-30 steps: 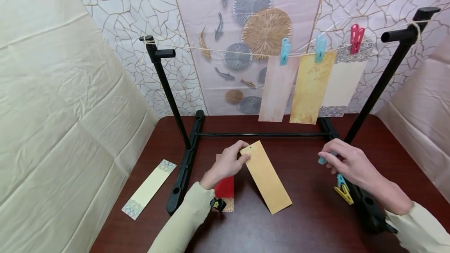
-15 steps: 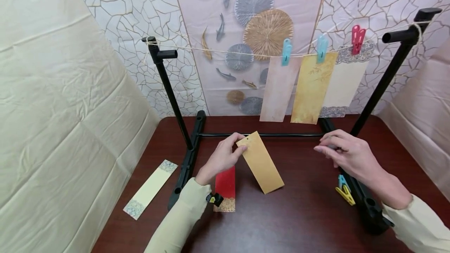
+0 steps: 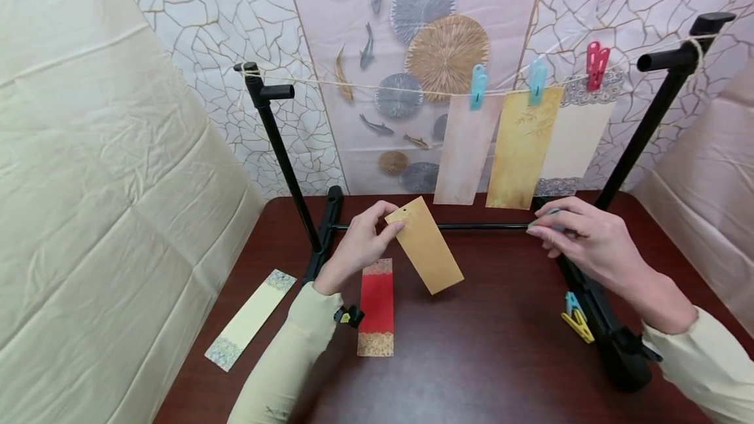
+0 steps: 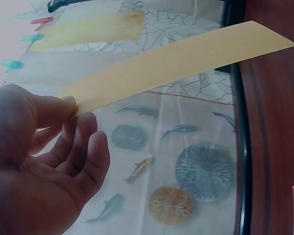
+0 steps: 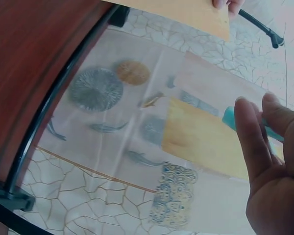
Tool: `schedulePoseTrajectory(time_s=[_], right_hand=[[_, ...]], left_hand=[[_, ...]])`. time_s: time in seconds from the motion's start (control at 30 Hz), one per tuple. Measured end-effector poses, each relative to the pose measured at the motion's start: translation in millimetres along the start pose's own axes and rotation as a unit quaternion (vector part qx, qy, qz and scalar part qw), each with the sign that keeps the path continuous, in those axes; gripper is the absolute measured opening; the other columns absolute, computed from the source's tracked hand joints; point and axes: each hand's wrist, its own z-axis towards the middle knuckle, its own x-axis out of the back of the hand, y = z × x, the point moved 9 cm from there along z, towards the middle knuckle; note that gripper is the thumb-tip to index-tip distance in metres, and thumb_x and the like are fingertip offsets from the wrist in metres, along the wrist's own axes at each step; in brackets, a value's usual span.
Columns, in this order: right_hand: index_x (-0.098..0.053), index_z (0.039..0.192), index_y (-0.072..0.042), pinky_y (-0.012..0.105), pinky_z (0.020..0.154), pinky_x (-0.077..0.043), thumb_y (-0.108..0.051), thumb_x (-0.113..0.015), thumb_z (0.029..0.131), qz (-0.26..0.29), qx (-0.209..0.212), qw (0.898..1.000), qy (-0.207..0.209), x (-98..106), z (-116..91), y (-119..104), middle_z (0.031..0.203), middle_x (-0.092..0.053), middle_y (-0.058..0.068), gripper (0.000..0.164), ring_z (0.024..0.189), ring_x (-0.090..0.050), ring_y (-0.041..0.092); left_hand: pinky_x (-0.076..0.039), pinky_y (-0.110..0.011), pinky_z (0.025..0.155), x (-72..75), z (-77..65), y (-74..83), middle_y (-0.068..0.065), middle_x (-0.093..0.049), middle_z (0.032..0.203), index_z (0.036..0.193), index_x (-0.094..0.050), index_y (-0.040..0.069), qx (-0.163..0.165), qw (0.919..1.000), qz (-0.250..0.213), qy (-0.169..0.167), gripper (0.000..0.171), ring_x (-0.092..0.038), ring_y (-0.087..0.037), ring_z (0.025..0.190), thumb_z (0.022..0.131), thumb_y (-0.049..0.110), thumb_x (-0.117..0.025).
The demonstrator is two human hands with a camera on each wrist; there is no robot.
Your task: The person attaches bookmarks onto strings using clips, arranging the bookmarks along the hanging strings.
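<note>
I log three hung cards [image 3: 523, 156], left grip [image 3: 360, 241] pinching gold card [image 3: 428, 251], right grip [image 3: 592, 244] pinching teal clip [image 5: 229, 118]; red card [image 3: 377, 303], cream card [image 3: 252, 319] unhung.

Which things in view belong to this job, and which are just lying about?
Likely part of the job:
gold card in the left hand;
teal peg in the right hand;
string;
black rack;
three pegged cards.

Just lying about, perhaps for later:
red card;
cream card;
loose blue peg;
yellow peg.

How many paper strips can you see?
6: pink strip, yellow strip and white strip hanging on the string; gold strip in the left hand; red strip and cream strip on the table.
</note>
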Motion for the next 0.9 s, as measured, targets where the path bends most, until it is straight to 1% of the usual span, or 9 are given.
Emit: schedulePoseTrajectory(time_s=[0.2, 0.27, 0.33, 0.5, 0.6, 0.63, 0.77, 0.83, 0.9], right_hand=[[-0.071, 0.091, -0.005, 0.006, 0.059, -0.044, 0.013, -0.079, 0.058, -0.029, 0.004, 0.999, 0.013, 8, 9, -4, 0.099, -0.063, 0.005, 0.038, 0.066, -0.059, -0.008], [-0.071, 0.093, -0.004, 0.005, 0.059, -0.044, 0.013, -0.078, 0.059, -0.041, 0.01, 0.999, 0.011, 9, 12, -5, 0.102, -0.063, 0.006, 0.038, 0.067, -0.057, -0.011], [-0.071, 0.094, -0.007, 0.004, 0.062, -0.043, 0.009, -0.078, 0.063, -0.052, 0.017, 0.999, 0.005, 10, 14, -7, 0.103, -0.064, 0.005, 0.035, 0.074, -0.057, -0.009], [-0.07, 0.096, -0.01, 0.002, 0.078, -0.037, -0.007, -0.077, 0.073, -0.055, 0.035, 0.998, -0.015, 13, 22, -11, 0.103, -0.064, 0.004, 0.025, 0.092, -0.056, 0.003], [-0.07, 0.096, -0.009, 0.003, 0.079, -0.037, -0.02, -0.071, 0.082, -0.046, 0.046, 0.998, -0.011, 16, 29, -15, 0.101, -0.064, 0.004, 0.018, 0.092, -0.055, 0.004], [-0.07, 0.095, -0.009, 0.004, 0.079, -0.037, -0.025, -0.068, 0.084, -0.045, 0.05, 0.998, -0.008, 17, 32, -17, 0.1, -0.064, 0.004, 0.02, 0.091, -0.055, 0.004], [-0.07, 0.091, -0.007, 0.007, 0.077, -0.036, -0.044, -0.05, 0.091, -0.034, 0.072, 0.997, 0.008, 20, 44, -26, 0.099, -0.064, 0.007, 0.042, 0.088, -0.054, 0.006], [-0.07, 0.089, -0.007, 0.007, 0.076, -0.036, -0.046, -0.048, 0.091, -0.033, 0.076, 0.996, 0.01, 21, 50, -31, 0.098, -0.063, 0.007, 0.044, 0.086, -0.053, 0.007], [-0.07, 0.089, -0.007, 0.008, 0.075, -0.036, -0.043, -0.05, 0.091, -0.032, 0.082, 0.996, 0.01, 20, 57, -35, 0.097, -0.062, 0.008, 0.042, 0.084, -0.053, 0.008]], left_hand=[[-0.045, -0.024, 0.059, 5.9, 5.5, 5.1, 0.006, -0.06, 0.087, 0.103, -0.057, 0.016, -0.012, 0.9999, 0.008, 0.0, 0.016, -0.052, -0.006, 0.071, 0.089, 0.022, -0.062], [-0.044, -0.024, 0.059, 6.5, 6.5, 5.6, 0.006, -0.06, 0.086, 0.103, -0.057, 0.016, -0.015, 0.9999, 0.009, -0.001, 0.015, -0.052, -0.006, 0.07, 0.09, 0.022, -0.062], [-0.044, -0.025, 0.059, 7.3, 7.6, 6.6, 0.006, -0.06, 0.086, 0.103, -0.057, 0.016, -0.018, 0.9998, 0.012, 0.002, 0.015, -0.051, -0.007, 0.07, 0.09, 0.022, -0.062], [-0.044, -0.025, 0.059, 10.0, 11.7, 11.7, 0.006, -0.061, 0.086, 0.101, -0.057, 0.016, -0.02, 0.9997, 0.013, 0.008, 0.014, -0.052, -0.007, 0.069, 0.09, 0.023, -0.061], [-0.045, -0.025, 0.06, 14.5, 14.3, 15.4, 0.005, -0.062, 0.085, 0.101, -0.057, 0.016, -0.018, 0.9998, -0.002, 0.008, 0.014, -0.055, -0.006, 0.069, 0.09, 0.023, -0.062], [-0.046, -0.025, 0.059, 17.0, 15.6, 16.7, 0.004, -0.062, 0.085, 0.101, -0.057, 0.016, -0.018, 0.9997, -0.008, 0.011, 0.014, -0.056, -0.006, 0.069, 0.09, 0.023, -0.062], [-0.046, -0.025, 0.058, 30.2, 23.0, 23.9, 0.002, -0.063, 0.083, 0.101, -0.058, 0.013, -0.03, 0.999, -0.018, 0.028, 0.015, -0.057, -0.009, 0.068, 0.09, 0.022, -0.061], [-0.046, -0.025, 0.058, 36.7, 27.2, 28.0, 0.001, -0.063, 0.082, 0.101, -0.058, 0.012, -0.036, 0.9986, -0.015, 0.036, 0.015, -0.057, -0.01, 0.067, 0.09, 0.022, -0.061], [-0.046, -0.026, 0.06, 42.4, 30.6, 32.3, 0.001, -0.063, 0.082, 0.101, -0.058, 0.012, -0.041, 0.9983, -0.013, 0.04, 0.016, -0.058, -0.011, 0.068, 0.09, 0.022, -0.062]])
